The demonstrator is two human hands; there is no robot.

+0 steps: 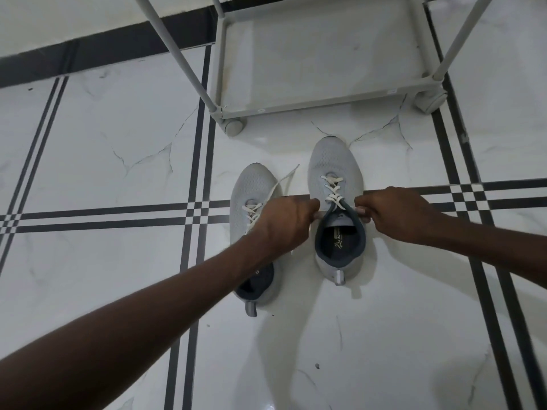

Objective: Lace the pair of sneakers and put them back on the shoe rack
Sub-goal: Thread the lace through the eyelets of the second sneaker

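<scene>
Two light grey sneakers with dark collars stand on the tiled floor, toes pointing away from me. The right sneaker [333, 164] has a white lace [334, 187] crossed through its eyelets. My left hand [284, 220] and my right hand [396, 214] each pinch one end of that lace at the top of the tongue, pulling outward to either side. The left sneaker [251, 184] lies partly under my left wrist; its white lace [281, 180] is crossed partway, with one loose end trailing toward the toe.
A grey shoe rack [310, 106] on small wheels stands just beyond the sneakers, its bottom shelf bare and its slanted poles rising on both sides. The floor is white marble tile with dark stripes. A dark skirting band runs along the wall at the upper left.
</scene>
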